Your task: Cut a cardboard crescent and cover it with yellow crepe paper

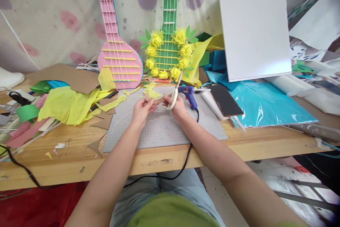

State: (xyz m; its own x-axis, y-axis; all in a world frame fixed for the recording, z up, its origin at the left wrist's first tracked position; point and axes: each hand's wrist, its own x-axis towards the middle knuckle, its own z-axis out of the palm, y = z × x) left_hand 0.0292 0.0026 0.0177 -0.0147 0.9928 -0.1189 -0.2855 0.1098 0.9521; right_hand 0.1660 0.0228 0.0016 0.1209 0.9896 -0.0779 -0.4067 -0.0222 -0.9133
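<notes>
Between my hands is a small curved brown cardboard piece [158, 101]. My left hand [141, 112] pinches its left end, and a yellow paper scrap [153, 94] lies against it. My right hand [176, 106] holds white-handled scissors [173, 100], blades pointing up and away, while its fingertips touch the cardboard's right end. Both hands are above the grey cutting mat [164, 138]. A blue glue gun [189, 96] lies just right of my right hand. Behind them stands a green paper guitar [170, 18] ringed with yellow paper flowers [185, 50].
A pink paper guitar [120, 60] leans at the back left. Yellow tissue paper [63, 105] and cardboard scraps [66, 78] crowd the left. To the right are a black phone [226, 100], blue packaged paper [271, 105] and a white board [255, 35]. The black cord [186, 161] hangs over the table's front edge.
</notes>
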